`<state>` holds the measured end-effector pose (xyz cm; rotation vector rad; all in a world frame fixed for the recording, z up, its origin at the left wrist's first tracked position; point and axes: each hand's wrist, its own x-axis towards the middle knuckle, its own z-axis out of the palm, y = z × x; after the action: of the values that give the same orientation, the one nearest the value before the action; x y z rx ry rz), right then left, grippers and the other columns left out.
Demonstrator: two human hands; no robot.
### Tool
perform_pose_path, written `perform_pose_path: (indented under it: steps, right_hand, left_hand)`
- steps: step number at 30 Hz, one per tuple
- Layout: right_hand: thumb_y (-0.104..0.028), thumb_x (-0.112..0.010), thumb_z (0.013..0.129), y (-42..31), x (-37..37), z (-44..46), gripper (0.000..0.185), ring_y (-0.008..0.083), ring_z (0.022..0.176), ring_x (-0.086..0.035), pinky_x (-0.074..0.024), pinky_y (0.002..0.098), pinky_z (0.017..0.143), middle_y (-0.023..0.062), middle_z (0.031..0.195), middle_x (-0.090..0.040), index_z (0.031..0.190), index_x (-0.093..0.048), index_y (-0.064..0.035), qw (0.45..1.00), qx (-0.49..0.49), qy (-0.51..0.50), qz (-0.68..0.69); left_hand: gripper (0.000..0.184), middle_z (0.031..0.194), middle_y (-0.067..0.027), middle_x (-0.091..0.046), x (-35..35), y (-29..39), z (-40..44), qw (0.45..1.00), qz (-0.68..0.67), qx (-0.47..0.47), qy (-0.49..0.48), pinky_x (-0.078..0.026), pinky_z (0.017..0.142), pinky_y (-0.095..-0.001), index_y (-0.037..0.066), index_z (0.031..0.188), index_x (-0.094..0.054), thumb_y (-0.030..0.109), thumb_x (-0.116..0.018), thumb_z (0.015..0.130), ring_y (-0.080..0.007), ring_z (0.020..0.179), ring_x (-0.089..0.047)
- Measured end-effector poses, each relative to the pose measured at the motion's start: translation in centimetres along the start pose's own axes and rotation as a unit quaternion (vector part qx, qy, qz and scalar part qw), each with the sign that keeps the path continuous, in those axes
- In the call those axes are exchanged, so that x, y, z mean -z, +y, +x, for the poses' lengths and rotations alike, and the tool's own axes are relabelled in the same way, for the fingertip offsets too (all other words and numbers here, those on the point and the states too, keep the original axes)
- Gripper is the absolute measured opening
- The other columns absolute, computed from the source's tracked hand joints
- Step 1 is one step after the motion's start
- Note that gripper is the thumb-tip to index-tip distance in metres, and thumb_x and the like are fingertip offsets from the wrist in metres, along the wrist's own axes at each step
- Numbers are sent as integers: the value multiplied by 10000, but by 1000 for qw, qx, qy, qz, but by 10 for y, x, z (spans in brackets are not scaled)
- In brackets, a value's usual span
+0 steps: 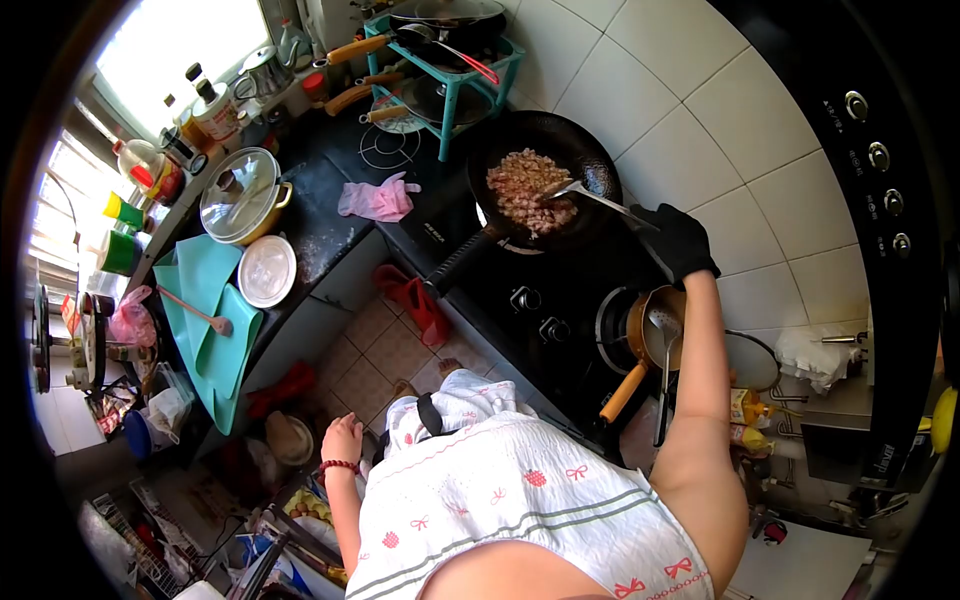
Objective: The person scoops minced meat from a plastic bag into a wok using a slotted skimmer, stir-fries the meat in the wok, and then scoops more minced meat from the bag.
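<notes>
White tiles [690, 150] back the black stove [500, 345] I'm looking down on. At about half past two, my right hand [680, 242], in a black glove [692, 228], is closed around the handle of a metal spatula [605, 201]. The blade reaches leftward into the chopped meat [525, 190], at its right side.

That meat lies in the dark wok [598, 165] at one o'clock, loose in small pieces that run from pale pink to light brown, some glistening. It spreads over the middle and left of the wok, leaving the glossy right wall exposed. The wok's black handle [462, 258] points toward seven or eight o'clock.

At three o'clock I see a saucepan [641, 330] with a wooden handle [624, 392] and a long-handled utensil [665, 375] resting in it. A pink cloth [383, 199] lies crumpled toward half past ten, with a glass-lidded pot [240, 195] farther out at ten and teal mats [215, 325] at nine. My left hand [343, 441], red beads [339, 466] at its wrist, hangs toward half past seven; I cannot tell how open it is or whether it holds anything
</notes>
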<state>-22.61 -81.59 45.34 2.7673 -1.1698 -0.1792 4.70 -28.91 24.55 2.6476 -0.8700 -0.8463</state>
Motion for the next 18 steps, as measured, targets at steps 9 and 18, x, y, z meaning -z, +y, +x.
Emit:
perform_pose_path:
  steps: [9, 18]
  right_hand:
    - [-374, -515, 851, 1, -7, -31, 333, 303, 833, -585, -475, 414, 718, 111, 903, -580, 1130, -585, -206, 999, -28, 7, 39]
    - [-369, -546, 843, -16, -8, -60, 280, 320, 813, -590, -478, 420, 705, 120, 885, -599, 1087, -597, -241, 996, -76, 1, 40]
  left_hand:
    - [269, 945, -132, -626, 3, -22, -1, 1000, 5, -9, 13, -496, 759, -389, 64, 1043, -638, 201, -590, 817, -299, 876, -603]
    - [289, 952, -179, -631, 9, -31, -4, 1000, -4, -22, -4, -496, 770, -391, 19, 1043, -633, 182, -586, 810, -321, 856, -615]
